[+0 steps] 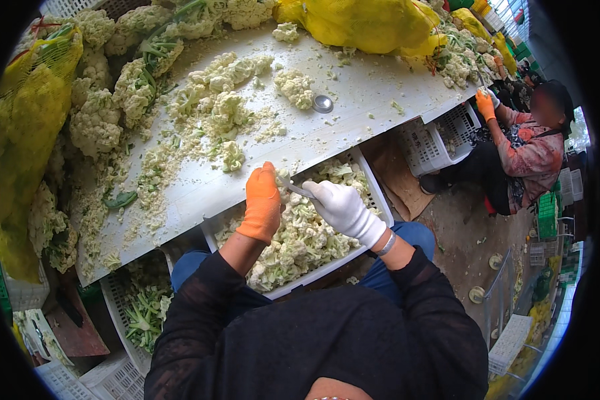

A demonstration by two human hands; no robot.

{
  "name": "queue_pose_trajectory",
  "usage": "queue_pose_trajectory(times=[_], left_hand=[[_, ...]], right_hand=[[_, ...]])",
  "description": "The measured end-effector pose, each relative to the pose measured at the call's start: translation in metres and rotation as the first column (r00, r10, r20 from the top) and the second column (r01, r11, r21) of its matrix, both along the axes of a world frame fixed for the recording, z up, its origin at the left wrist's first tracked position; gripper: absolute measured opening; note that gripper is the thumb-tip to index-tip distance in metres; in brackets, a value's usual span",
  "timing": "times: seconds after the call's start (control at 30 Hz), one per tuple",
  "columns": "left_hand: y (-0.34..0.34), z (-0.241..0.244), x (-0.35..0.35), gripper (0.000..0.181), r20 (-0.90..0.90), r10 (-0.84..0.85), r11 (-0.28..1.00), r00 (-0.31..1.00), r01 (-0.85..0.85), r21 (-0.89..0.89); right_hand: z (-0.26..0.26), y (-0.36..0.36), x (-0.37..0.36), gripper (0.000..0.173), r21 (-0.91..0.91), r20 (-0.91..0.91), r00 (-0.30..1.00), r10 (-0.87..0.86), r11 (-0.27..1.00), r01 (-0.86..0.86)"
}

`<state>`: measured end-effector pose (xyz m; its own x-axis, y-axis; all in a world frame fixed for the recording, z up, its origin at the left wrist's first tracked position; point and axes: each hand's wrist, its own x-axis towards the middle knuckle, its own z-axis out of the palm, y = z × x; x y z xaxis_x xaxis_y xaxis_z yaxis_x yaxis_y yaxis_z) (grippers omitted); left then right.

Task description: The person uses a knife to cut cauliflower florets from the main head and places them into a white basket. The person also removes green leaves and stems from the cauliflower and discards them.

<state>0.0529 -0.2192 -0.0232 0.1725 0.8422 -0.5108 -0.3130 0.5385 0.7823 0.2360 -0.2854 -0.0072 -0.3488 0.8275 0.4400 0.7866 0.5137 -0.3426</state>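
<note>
My left hand (pixel 263 202), in an orange ribbed glove, holds a small cauliflower piece (pixel 282 176) above the near edge of the metal table. The white-gloved right hand (pixel 341 209) grips a knife (pixel 298 189), whose metal blade reaches to that piece. Below both hands, a white plastic crate (pixel 380 192) between my knees is filled with cut cauliflower florets (pixel 300 240). Loose florets and crumbs (pixel 225 110) lie on the metal table (pixel 195 200) beyond my hands, with a small round metal dish (pixel 322 103) beside a larger floret (pixel 294 88).
Cauliflower heads (pixel 95 120) are heaped at the table's left, beside a yellow mesh sack (pixel 25 150). Another yellow sack (pixel 365 22) lies at the far edge. A crate of stalks (pixel 147 315) stands lower left. A co-worker (pixel 530 150) sits at right near another white crate (pixel 425 147).
</note>
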Motion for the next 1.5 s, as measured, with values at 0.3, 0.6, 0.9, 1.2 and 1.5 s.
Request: queue_pose_trajectory(times=[0.3, 0.6, 0.9, 1.2, 1.5], left_hand=[[-0.001, 0.011, 0.002, 0.034, -0.1, 0.049, 0.991, 0.994, -0.035, 0.13], [0.007, 0.025, -0.015, 0.035, 0.072, -0.106, 0.992, 0.992, 0.101, 0.078], [0.016, 0.04, -0.021, 0.071, 0.439, -0.239, 0.97, 0.866, 0.229, 0.076], [0.005, 0.036, -0.018, 0.089, 0.43, -0.32, 0.947, 0.844, 0.291, 0.133], [-0.014, 0.017, -0.002, 0.095, 0.417, -0.309, 0.949, 0.855, 0.303, 0.081]], right_hand=[[0.002, 0.005, 0.004, 0.031, 0.04, 0.187, 0.981, -0.058, 0.998, 0.051], [-0.032, 0.053, 0.056, 0.024, -0.302, -0.045, 0.883, -0.467, 0.849, 0.434], [0.057, -0.01, -0.036, 0.014, -0.472, -0.444, 0.877, -0.182, 0.88, -0.057], [0.026, -0.022, -0.054, 0.021, -0.468, -0.391, 0.89, -0.235, 0.883, 0.028], [0.02, -0.039, -0.047, 0.018, -0.58, -0.368, 0.872, -0.323, 0.813, 0.055]])
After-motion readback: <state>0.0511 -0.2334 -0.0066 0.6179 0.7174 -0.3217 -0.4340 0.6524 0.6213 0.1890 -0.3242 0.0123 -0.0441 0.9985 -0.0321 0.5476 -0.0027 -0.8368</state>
